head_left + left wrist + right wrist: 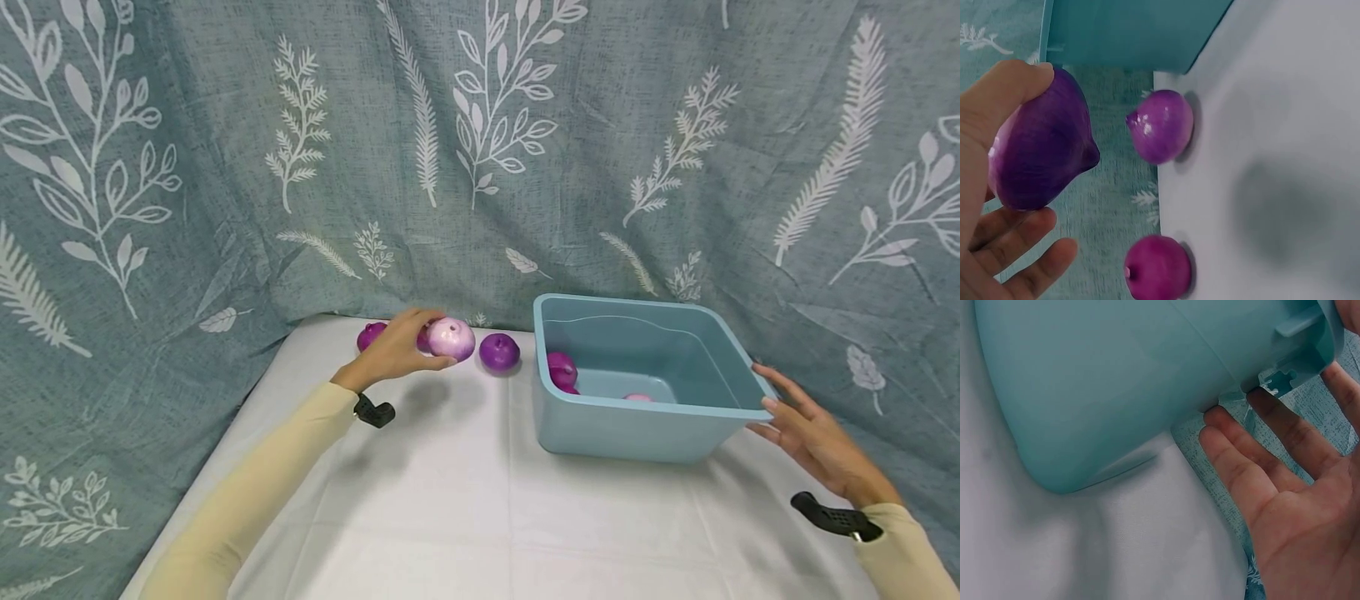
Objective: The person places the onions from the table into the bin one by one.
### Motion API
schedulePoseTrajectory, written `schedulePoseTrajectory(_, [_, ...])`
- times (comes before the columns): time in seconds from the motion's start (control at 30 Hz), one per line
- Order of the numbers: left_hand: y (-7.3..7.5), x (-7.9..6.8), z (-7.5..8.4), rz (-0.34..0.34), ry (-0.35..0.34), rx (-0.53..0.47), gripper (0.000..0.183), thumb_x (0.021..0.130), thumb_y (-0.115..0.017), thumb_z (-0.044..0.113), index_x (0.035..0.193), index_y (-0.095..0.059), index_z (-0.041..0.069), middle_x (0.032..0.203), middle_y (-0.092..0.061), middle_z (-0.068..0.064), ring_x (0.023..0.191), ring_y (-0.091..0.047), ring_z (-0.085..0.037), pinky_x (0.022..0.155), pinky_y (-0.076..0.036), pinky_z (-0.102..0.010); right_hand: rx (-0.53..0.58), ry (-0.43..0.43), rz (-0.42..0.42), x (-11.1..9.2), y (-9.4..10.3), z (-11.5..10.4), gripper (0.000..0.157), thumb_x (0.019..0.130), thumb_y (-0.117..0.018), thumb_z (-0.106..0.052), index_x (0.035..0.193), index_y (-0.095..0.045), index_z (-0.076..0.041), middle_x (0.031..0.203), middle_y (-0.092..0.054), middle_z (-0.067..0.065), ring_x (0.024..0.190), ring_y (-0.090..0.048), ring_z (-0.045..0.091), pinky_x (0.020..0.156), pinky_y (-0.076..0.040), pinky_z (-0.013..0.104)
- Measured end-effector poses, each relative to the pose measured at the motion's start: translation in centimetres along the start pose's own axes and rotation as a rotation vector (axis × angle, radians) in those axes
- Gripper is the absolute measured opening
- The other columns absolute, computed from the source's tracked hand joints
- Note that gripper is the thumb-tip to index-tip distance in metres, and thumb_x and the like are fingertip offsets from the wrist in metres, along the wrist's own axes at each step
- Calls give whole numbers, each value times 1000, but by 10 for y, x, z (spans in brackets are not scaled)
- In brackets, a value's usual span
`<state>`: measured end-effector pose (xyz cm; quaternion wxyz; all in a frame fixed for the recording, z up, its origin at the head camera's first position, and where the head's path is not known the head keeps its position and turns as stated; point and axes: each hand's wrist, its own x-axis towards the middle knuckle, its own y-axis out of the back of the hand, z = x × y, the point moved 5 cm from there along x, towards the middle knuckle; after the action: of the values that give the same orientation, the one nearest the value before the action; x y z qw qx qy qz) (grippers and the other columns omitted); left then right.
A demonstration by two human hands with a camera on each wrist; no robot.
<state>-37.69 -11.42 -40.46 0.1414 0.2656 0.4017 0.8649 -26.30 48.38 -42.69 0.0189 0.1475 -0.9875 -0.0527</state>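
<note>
In your left hand (397, 348) you hold a pale onion (452, 340), a glossy, squat globe, whitish pink on top and deep violet toward its pointed tip, held clear of the white cloth (465, 500), which is smooth with faint fold lines. Your thumb presses one side of it and your fingertips support the other (the left wrist view shows two fingers spread partly away), so it sits between thumb and fingers, out beyond your palm. Just to its right, on the cloth's far edge, rests a shiny purple onion (499, 353), rounded with a small nub; a magenta onion (371, 335) lies to the left, partly behind your hand. Farther right stands the smooth blue-green plastic bin (622, 432), with rounded corners, sloping walls and a lipped rim. Inside, a magenta-purple onion (562, 368) sits against the left wall, and a pink top (638, 397) shows over the near rim. Your right hand (817, 446) is at the bin's right end, its fingers fairly straight and spread wide, tips touching the rim. Behind everything hangs a woven-looking teal curtain (360, 108) printed with white leaf sprigs.
</note>
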Motion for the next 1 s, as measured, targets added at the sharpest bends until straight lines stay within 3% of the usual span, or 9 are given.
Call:
schedulePoseTrajectory(0.23, [-4, 12, 20, 4, -42, -12, 79, 81, -84, 54, 141, -58, 10, 135, -59, -6, 125, -53, -24, 101, -49, -47, -4, -9, 23, 1, 1, 2, 63, 112, -37, -10, 167, -10, -28, 170, 7, 4, 125, -54, -4, 96, -53, 24])
schedulePoseTrajectory(0.53, [-10, 27, 51, 12, -97, -33, 76, 80, -86, 49, 139, -60, 9, 121, -60, -1, 103, -58, -15, 89, -51, -33, 6, 7, 11, -1, 0, 3, 63, 112, -36, -10, 167, -8, -25, 170, 7, 3, 126, -54, -5, 97, -53, 24])
schedulePoseTrajectory(1.0, [-23, 49, 95, 16, -158, -99, 73, 81, -86, 48, 138, -60, 11, 128, -60, -1, 104, -57, -11, 86, -52, -31, -4, 5, 13, -2, 0, 3, 63, 113, -36, -10, 167, -9, -27, 170, 3, 4, 126, -53, -4, 97, -53, 25])
